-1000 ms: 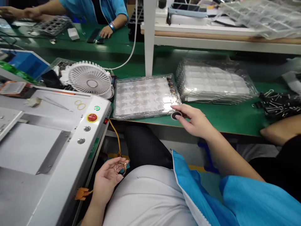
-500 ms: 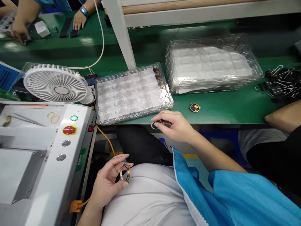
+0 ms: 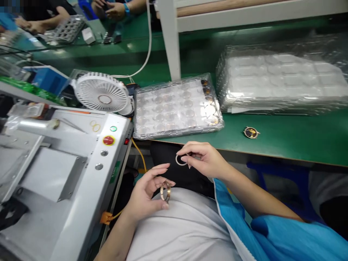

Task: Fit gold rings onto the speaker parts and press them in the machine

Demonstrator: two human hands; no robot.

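Above my lap, my left hand (image 3: 146, 195) grips a gold-coloured watch case (image 3: 169, 192) between thumb and fingers, its open centre showing. To the right and slightly farther forward, my right hand (image 3: 208, 159) pinches a thin pale ring (image 3: 177, 160) by its right side. The two parts are apart from each other. A watch head (image 3: 251, 132) with a dark and gold dial lies face up on the green bench (image 3: 285, 139), beyond my right hand. Nearer the middle stands a clear plastic tray (image 3: 138, 135) with round pockets, white sheeting and several dark-and-gold pieces along its right side.
Stacked clear trays (image 3: 225, 98) stand at the back right. On the left are a white fan (image 3: 100, 95) and a grey machine (image 3: 73, 203) with a red button (image 3: 108, 140). A white post (image 3: 171, 43) rises behind the tray. Other people's hands (image 3: 116, 11) are across the bench.
The view has swung left, so the bench items appear farther right. My right hand has come back from the bench edge with the ring, closer to the watch case in my left hand.
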